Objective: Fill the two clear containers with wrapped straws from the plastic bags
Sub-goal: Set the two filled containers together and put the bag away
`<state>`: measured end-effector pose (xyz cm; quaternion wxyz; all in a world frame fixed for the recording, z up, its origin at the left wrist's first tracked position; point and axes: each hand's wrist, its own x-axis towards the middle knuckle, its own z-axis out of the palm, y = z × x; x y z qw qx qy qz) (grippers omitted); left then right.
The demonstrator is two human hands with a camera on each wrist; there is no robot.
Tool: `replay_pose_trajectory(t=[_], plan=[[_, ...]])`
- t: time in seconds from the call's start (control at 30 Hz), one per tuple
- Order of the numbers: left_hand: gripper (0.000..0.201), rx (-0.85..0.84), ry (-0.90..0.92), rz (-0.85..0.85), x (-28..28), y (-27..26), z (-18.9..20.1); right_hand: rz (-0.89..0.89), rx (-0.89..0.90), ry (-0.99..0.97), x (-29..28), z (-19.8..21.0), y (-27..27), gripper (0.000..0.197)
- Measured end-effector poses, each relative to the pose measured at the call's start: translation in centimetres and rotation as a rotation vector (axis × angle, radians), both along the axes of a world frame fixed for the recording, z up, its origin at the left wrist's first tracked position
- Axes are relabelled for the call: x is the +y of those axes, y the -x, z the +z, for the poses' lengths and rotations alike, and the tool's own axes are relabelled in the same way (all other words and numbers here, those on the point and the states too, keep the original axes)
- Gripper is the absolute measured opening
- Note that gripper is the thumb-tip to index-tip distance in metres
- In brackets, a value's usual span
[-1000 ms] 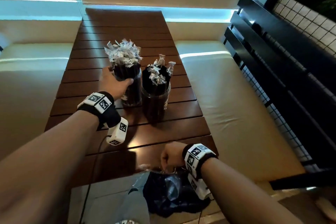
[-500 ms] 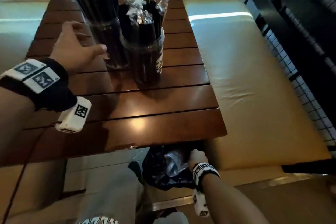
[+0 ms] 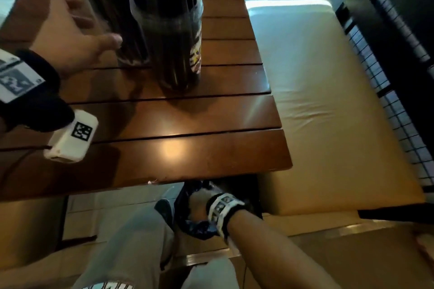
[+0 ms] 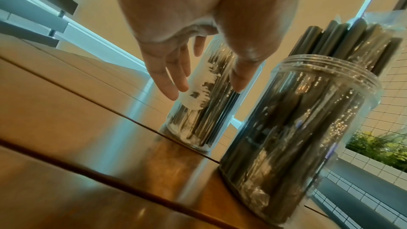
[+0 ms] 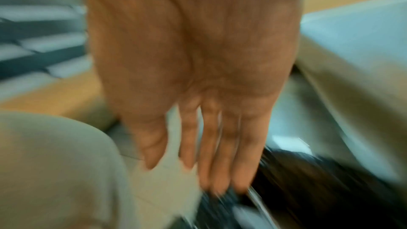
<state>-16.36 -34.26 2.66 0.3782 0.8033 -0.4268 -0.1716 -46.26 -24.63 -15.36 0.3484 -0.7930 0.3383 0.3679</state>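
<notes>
Right hand (image 3: 198,205) below table edge, fingers straight, tips at dark plastic bag (image 3: 195,227) near floor; no grip shown, view blurred. Advise: gather small bundle, lift clear of table (image 3: 187,148) underside. Near jar (image 3: 178,37) and far jar (image 3: 112,19) upright, both packed with straws (image 4: 352,41). Left hand (image 3: 70,37) open, fingers spread beside far jar; contact uncertain. Steady near jar before loading.

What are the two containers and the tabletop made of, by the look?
Near container: clear glossy plastic, probably; threaded rim, straws visible through the wall. Far container: the same look, with a torn white label. Table: brown slatted wood or wood-look, semi-gloss; dark gaps between planks and bright reflections.
</notes>
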Motion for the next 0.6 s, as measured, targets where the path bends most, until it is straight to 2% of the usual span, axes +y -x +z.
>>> replay_pose_trajectory(t=[0.07, 0.13, 0.2, 0.23, 0.3, 0.4, 0.43, 0.5, 0.57, 0.6], plan=[[0.086, 0.039, -0.012, -0.002, 0.3, 0.6, 1.1, 0.151, -0.142, -0.081, 0.9, 6.0, -2.9, 0.033], [0.085, 0.061, 0.001, -0.006, 0.2, 0.7, 2.1, 0.333, -0.305, -0.051, 1.0, 13.4, -5.6, 0.032], [0.088, 0.071, 0.002, -0.004, 0.2, 0.5, 3.1, 0.284, -0.498, 0.093, -0.4, 20.5, -6.7, 0.028], [0.091, 0.071, 0.001, -0.012, 0.1, 0.4, 3.7, 0.188, -0.596, 0.206, -1.3, 23.4, -6.7, 0.029], [0.097, 0.065, 0.001, -0.012, 0.1, 0.0, 4.9, -0.127, -0.809, 0.500, -3.4, 27.9, -6.7, 0.036], [0.114, 0.088, 0.031, -0.013, -0.1, 0.0, 6.9, -0.665, -1.212, 0.987, -8.2, 30.2, -6.8, 0.035], [0.118, 0.093, 0.045, -0.031, -0.2, 0.2, 7.4, -0.795, -1.262, 1.079, -9.8, 30.2, -6.8, 0.048], [0.119, 0.112, 0.084, -0.076, -0.6, 0.6, 8.1, -0.991, -1.244, 1.012, -12.8, 29.7, -6.9, 0.088], [0.122, 0.195, 0.125, -0.120, -1.3, 1.2, 8.5, -1.051, -1.156, 0.751, -14.3, 28.8, -7.5, 0.119], [0.124, 0.248, 0.141, -0.120, -1.8, 1.3, 8.6, -1.040, -1.130, 0.624, -14.6, 28.4, -7.9, 0.126]])
